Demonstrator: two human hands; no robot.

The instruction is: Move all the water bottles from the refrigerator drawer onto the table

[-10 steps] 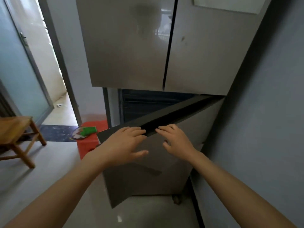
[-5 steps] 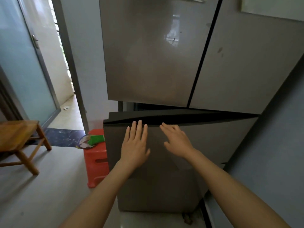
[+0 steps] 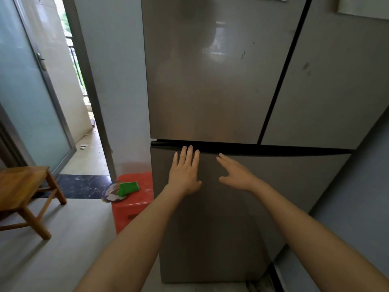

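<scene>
Grey metal refrigerator drawer has been pushed basically shut, left hand and right hand spread against it, grips wide; unloading's probably done.

Pushed the refrigerator drawer all the way in: gone from jutting out at an angle a second ago to sitting flush under the upper doors, with just a thin black seam left across mid frame. Swapped the left hand from hooked over the top edge to flat on the front, fingertips up at that seam. Opened out the right hand too, just right of it — can't tell if touching. Brought the view in closer as well.
</scene>
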